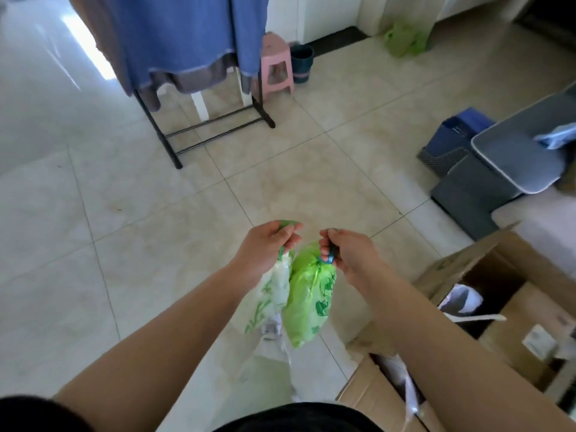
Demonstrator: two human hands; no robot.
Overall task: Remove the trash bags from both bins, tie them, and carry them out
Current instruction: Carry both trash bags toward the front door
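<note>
The person's left hand point(268, 244) sat just at eleven o'clock of the frame's middle-bottom, its grip closed on the gathered neck of a pale, whitish-green printed plastic trash bag point(274, 291), which hung straight down from the fist. Holding it by the neck probably kept the mouth shut and the contents clear of the cream tiled floor point(156, 229). At three o'clock of that bag, touching it, hung a bright green plastic trash bag point(308, 300), cinched at its top by a teal drawstring loop point(330, 257). The right hand point(349, 254) had its grip clamped through that loop, likely drawing it tight. Both forearms reached forward and slightly inward, wrists level, fists near each other. A dark teal round bin point(301, 62) stood far off at twelve o'clock.
</note>
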